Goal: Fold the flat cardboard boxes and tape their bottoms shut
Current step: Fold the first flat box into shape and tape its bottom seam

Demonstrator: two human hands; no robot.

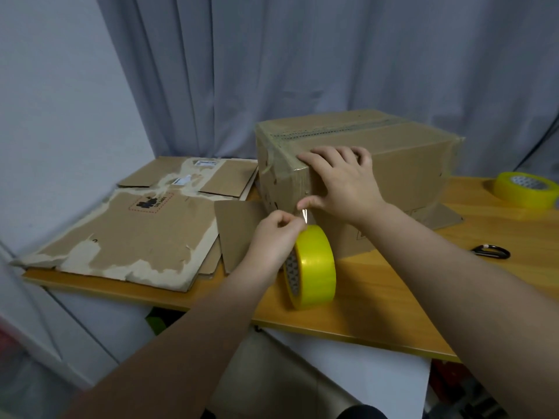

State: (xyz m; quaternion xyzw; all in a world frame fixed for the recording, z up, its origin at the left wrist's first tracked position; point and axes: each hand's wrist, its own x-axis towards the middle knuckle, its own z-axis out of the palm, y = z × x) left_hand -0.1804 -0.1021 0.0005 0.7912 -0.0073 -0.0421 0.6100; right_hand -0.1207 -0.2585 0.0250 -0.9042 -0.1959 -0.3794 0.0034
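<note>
Tape is what the coming move turns on: a short, shiny stretch of it runs from the near left corner of the cardboard box (393, 164) down to the yellow tape roll (314, 267), which is directly below that corner. Whether the roll rests on the tabletop (393, 303) or hangs just above it I cannot tell.

Your left hand (276, 237) is beside the roll on its left. Its fingers (290, 220) are curled tight and pinch the tape where it leaves the roll. Your right hand (341, 182) lies spread on the box's near face, fingers straight and reaching the top edge. The thumb presses the strip against the corner just above your left fingers, and the two hands almost touch.

I would judge that the strip has to part between that thumb and the pinch, and the left hand is the nearer one to pull.

The box stands taped-bottom up with its long axis running away to your right and its open flaps splayed on the tabletop. Flat cardboard boxes (130, 231) are stacked just left of it. A second roll (526, 189) and a small black looped tool (491, 252) lie well apart on your right. A grey curtain (302, 55) hangs close behind.
</note>
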